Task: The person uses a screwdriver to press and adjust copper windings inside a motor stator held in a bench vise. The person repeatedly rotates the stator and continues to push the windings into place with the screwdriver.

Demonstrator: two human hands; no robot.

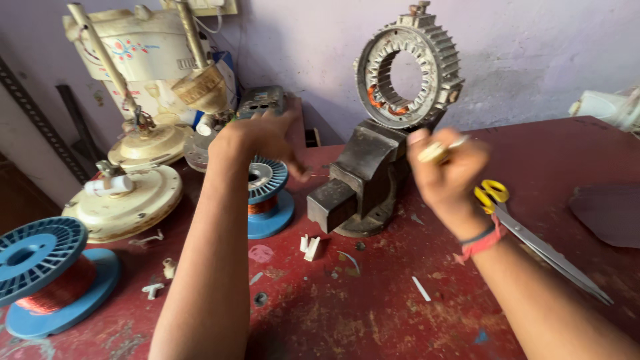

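Observation:
My left hand (263, 137) is raised above a small blue spool of copper wire (268, 198), fingers curled and thumb pointing down. A thin copper wire strand (320, 175) runs from the thumb toward the grey bench vise (360, 183). The vise clamps a round metal motor stator (408, 67) upright, with copper windings showing inside its ring. My right hand (445, 175) is blurred, closed in a fist just right of the vise and below the stator, with rings on its fingers and a red band on the wrist. I see nothing in it.
Yellow-handled scissors (537, 245) lie on the red worktable (373, 313) under my right forearm. A large blue wire spool (47, 277) sits front left. Cream ceiling-fan motors (127, 200) and a fan housing (143, 50) crowd the back left. Small white scraps (310, 245) lie near the vise.

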